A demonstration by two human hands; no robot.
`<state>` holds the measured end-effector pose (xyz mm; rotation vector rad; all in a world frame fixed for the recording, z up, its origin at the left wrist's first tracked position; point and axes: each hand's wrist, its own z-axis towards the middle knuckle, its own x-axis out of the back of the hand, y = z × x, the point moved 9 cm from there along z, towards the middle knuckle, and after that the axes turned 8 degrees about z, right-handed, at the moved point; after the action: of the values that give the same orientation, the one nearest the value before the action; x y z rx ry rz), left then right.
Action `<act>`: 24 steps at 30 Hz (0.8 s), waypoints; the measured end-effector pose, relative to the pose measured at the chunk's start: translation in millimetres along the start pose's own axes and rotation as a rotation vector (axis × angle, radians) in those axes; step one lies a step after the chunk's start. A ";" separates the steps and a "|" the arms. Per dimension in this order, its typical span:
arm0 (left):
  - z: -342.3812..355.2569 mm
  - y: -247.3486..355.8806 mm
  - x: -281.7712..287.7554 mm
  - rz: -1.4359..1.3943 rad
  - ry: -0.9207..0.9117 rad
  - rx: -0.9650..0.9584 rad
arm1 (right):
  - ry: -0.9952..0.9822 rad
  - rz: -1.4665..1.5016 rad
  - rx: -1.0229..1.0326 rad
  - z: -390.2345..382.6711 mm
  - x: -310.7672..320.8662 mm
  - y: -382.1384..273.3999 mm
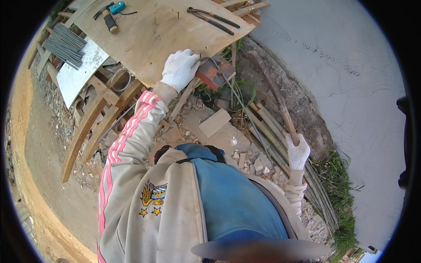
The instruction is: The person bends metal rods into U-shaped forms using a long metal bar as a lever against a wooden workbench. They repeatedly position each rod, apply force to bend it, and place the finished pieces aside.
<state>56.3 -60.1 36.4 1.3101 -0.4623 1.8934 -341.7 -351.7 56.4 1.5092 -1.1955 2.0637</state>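
Observation:
My left hand (180, 69), in a white knit glove, is closed at the edge of the plywood board (149, 39). Its curled fingers are at the end of a thin, bent metal rod (237, 94), which hooks over a reddish-brown block (215, 74) at the board's corner and slants down to the right. Just what the fingertips pinch is partly hidden. On the right, my gloved right hand (298, 151) is wrapped round the lower end of a long, rusty-brown bar (275, 90). This bar slants up and left, its far end beyond the block.
On the board lie pincers (215, 19), a hammer (109, 21) and a turquoise tape measure (117, 7); nails stick up from it. Cut rods (65, 46) are stacked at left. Bamboo poles (280, 136) and rubble lie below, beside a grey wall (346, 74).

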 end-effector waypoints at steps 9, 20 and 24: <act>-3.5 3.7 9.2 -0.043 0.025 0.022 | -0.240 -0.189 0.213 56.2 -30.8 12.2; -2.3 2.1 6.3 -0.028 0.034 0.011 | -0.302 -0.337 0.474 152.3 -47.3 0.3; -2.3 2.3 8.9 -0.062 0.035 0.020 | -0.301 -0.348 0.587 187.6 -57.5 -16.0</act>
<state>51.6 -56.6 43.8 1.2875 -0.3818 1.8705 -190.4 -474.6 29.4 2.1659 -0.3516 2.0838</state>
